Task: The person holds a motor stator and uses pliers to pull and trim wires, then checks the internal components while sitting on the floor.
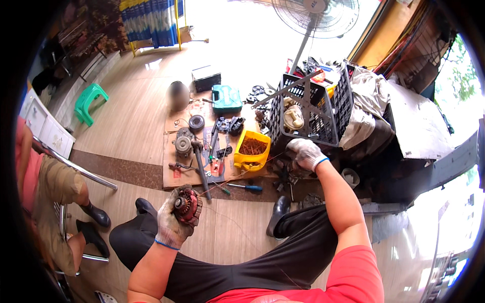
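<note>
My left hand (172, 218), in a dirty white work glove, is wrapped round a motor armature (188, 206) with reddish-copper windings and a dark shaft end facing up. From it a thin copper wire (237, 177) runs up and to the right toward my right hand (306, 154). That hand, also gloved, is closed at the wire's far end, beside a black crate; its fingertips are partly hidden. Between the hands and beyond the wire stands a yellow container (251, 162) holding a tangle of copper wire scraps (252, 146).
Flattened cardboard (174, 164) carries a hammer (200, 169), round motor parts (184, 146) and a teal case (227, 98). A blue-handled screwdriver (250, 187) lies nearer. Black crates (308, 129) stand right, a fan (316, 17) behind. Another person (60, 187) sits at left.
</note>
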The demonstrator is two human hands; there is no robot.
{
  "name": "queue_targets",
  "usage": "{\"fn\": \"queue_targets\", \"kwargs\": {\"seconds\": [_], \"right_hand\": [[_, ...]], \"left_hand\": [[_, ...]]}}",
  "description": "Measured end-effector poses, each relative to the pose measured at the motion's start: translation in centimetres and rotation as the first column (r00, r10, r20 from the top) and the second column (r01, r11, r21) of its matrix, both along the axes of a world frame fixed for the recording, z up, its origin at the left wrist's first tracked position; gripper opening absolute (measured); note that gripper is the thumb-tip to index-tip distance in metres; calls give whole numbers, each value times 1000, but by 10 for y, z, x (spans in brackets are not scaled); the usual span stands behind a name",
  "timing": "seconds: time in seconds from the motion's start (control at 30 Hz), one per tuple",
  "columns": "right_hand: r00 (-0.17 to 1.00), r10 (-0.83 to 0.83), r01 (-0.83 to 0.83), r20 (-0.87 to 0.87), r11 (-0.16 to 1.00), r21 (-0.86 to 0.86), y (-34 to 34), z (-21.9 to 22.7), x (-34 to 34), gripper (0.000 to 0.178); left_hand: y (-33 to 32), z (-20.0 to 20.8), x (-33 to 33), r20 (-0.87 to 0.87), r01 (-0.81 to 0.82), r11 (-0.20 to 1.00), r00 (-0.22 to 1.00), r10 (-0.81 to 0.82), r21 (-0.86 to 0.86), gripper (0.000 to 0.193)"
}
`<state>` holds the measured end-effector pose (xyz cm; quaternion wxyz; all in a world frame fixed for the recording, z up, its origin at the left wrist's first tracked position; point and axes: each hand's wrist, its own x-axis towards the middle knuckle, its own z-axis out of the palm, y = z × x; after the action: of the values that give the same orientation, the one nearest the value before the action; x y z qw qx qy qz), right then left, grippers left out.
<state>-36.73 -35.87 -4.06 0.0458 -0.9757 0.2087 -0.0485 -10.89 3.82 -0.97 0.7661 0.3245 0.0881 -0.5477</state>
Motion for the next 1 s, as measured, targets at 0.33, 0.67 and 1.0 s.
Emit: {"fn": "queue_targets", "kwargs": {"seconds": [0.33, 0.67, 1.0], "right_hand": [[611, -7, -407, -791, 855, -322, -43, -14, -35, 29], [932, -78, 34, 353, 991, 131, 6, 14, 41, 32], [950, 235, -311, 206, 659, 685, 150, 53, 107, 64]], "left_hand": [[-11, 3, -10, 66, 54, 990, 996, -63, 130, 32], [-13, -18, -4, 119, 7, 990, 993, -25, 144, 32], [-10, -14, -6, 9, 75, 996, 997, -76, 52, 30]]}}
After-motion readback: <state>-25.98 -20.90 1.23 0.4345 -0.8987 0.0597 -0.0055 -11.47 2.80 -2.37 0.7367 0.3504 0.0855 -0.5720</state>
